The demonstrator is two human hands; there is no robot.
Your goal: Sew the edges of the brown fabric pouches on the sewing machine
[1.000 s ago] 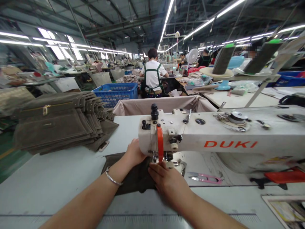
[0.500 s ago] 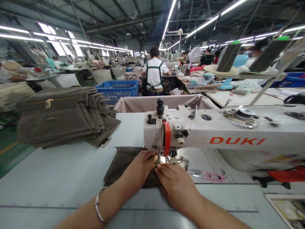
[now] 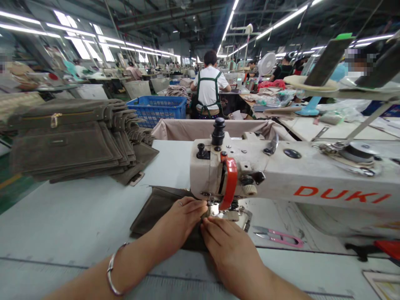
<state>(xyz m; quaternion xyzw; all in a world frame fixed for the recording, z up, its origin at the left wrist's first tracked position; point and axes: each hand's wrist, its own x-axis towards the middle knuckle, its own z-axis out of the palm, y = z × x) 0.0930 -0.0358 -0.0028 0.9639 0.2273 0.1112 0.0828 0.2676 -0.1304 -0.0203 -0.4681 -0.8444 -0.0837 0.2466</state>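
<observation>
A dark olive-brown fabric piece (image 3: 150, 214) lies on the sewing table, its right part under the head of a white sewing machine (image 3: 281, 166) marked DUKI. My left hand (image 3: 181, 218), with a ring and a silver bracelet, presses on the piece, fingers together and tips just left of the presser foot (image 3: 213, 209). My right hand (image 3: 229, 246) grips the near edge of the same piece, fingers close together and almost meeting the left fingertips. Both hands partly cover the fabric. Pink-handled thread snips (image 3: 281, 237) lie right of the needle area.
Stacked olive-brown bag pieces (image 3: 68, 146) with a zipper stand at the left. Behind the machine is a fabric-lined bin (image 3: 218, 129), with a blue crate (image 3: 158, 110) beside it. A co-worker (image 3: 209, 85) sits facing away. Thread cones (image 3: 328, 62) stand at upper right.
The view has shifted slightly, so the machine and snips appear further right and the bag stack further left. Both hands stay on the fabric by the presser foot.
</observation>
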